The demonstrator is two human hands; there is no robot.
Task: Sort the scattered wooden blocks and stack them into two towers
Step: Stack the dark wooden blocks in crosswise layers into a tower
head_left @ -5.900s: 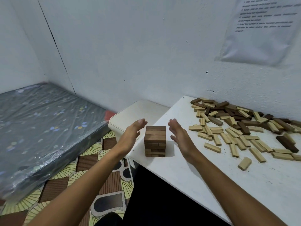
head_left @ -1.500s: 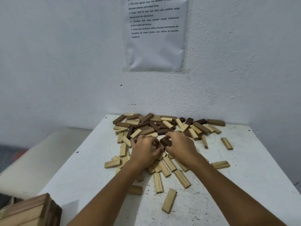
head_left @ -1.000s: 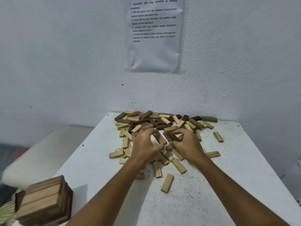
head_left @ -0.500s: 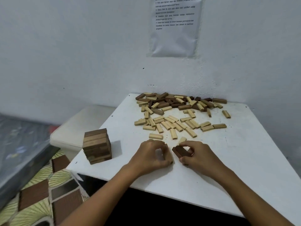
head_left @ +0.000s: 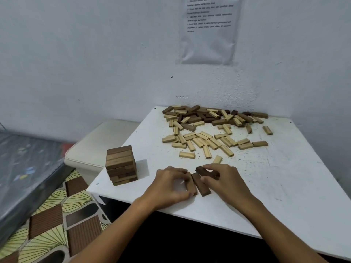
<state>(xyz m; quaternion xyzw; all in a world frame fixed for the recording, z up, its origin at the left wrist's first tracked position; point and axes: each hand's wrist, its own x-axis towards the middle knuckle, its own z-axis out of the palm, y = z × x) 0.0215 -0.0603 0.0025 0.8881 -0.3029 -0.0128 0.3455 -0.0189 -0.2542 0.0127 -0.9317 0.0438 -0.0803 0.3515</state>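
A short tower of dark wooden blocks [head_left: 121,165] stands at the near left corner of the white table [head_left: 275,186]. Near the front edge, two dark blocks [head_left: 200,185] lie side by side on the table. My left hand [head_left: 169,184] pinches the left one of the pair. My right hand [head_left: 224,179] holds a third dark block [head_left: 204,171] tilted just above them. Scattered light blocks [head_left: 205,142] lie mid-table, and a mixed pile of dark and light blocks [head_left: 209,116] sits against the wall.
A white wall with a printed paper sheet [head_left: 209,29] closes the far side. Left of the table stands a white cushioned stool [head_left: 95,147]; beyond it a plastic-wrapped mattress [head_left: 24,164] lies on a patterned floor [head_left: 57,224].
My hands have come back from the pile to the table's front edge, bringing dark blocks. Two now lie flat side by side. The view has shifted so the tower shows fully.
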